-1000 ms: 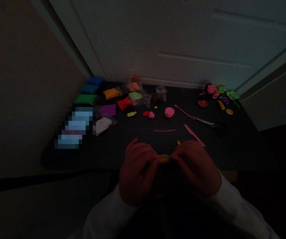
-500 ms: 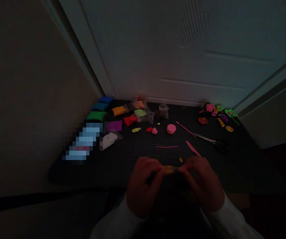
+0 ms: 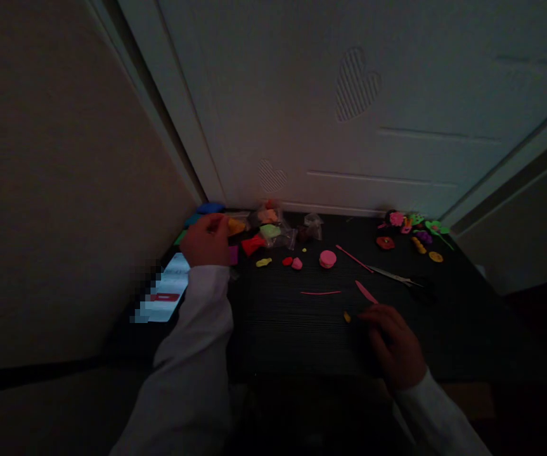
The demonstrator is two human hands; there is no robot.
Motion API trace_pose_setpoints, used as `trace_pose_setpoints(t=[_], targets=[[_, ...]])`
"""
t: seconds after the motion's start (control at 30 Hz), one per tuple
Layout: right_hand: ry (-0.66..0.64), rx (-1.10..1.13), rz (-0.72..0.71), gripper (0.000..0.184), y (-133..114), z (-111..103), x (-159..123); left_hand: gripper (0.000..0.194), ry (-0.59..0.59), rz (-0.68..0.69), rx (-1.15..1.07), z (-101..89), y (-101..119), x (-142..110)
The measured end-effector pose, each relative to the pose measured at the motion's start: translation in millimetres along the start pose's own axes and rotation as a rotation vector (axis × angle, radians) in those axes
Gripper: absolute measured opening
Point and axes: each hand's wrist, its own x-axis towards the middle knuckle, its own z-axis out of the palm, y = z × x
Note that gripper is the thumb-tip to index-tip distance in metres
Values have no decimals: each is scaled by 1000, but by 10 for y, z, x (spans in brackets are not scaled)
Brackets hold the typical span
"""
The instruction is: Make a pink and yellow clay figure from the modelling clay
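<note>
My left hand [image 3: 208, 240] reaches out to the back left, among the clay packets. Its fingers are bent together beside the orange clay packet [image 3: 236, 226]; what they hold, if anything, is hidden. Near the front, my right hand [image 3: 394, 345] hovers low over the dark table [image 3: 277, 342], fingers loosely curved, with nothing visible in them. Just left of its fingertips lies a small yellow-orange bit of clay [image 3: 347, 316]. A pink plastic clay knife [image 3: 366, 292] lies just beyond this hand. A thin pink clay strip [image 3: 321, 292] rests farther left.
Scissors [image 3: 394, 275] and a pink stick tool [image 3: 352, 257] lie right of a round pink clay piece [image 3: 328, 259]. Clay flowers [image 3: 397, 219] stand at the back right. Red [image 3: 253, 244] and pale green packets [image 3: 269, 231] lie at the back. A lit screen [image 3: 166, 297] is at the left.
My hands have parted from the small yellow-orange item they pinched together. My left hand has moved far left and back to the packets; the right stays near the front. The view has tilted slightly up.
</note>
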Motion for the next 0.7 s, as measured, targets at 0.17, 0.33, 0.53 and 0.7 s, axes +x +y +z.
trace_pose_setpoints(t=[0.17, 0.33, 0.53, 0.7], targets=[[34, 6, 29, 18, 73, 16, -20, 34, -10, -12, 107, 86, -124, 317], [-48, -38, 8, 17, 60, 80, 22, 29, -148, -4, 192, 300, -273, 381], [-165, -126, -23, 25, 23, 166, 118, 21, -223, 15, 228, 380, -343, 382], [-203, -75, -2, 15, 5, 165, 168, 32, -233, 140, 123, 182, -112, 262]])
